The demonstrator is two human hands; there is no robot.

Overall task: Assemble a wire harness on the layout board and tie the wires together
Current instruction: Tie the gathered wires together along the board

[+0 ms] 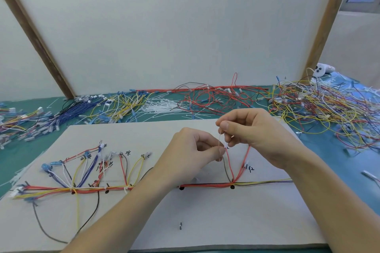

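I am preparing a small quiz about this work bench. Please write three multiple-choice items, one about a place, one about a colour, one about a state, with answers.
1. Where does the pile of white cable ties lie?
A. on the green mat behind the board
B. on the board's near edge
C. in the left hand

2. What colour is the wire that rises to the hands from the right peg?
A. green
B. red
C. white

3. What is the right hand doing?
A. lying flat on the board
B. pinching a thin white tie
C. hanging empty beside the board

Answers: 1 A, the ties lie on the mat beyond the board. 2 B, it is red. 3 B, thumb and finger pinch the tie above the left hand.
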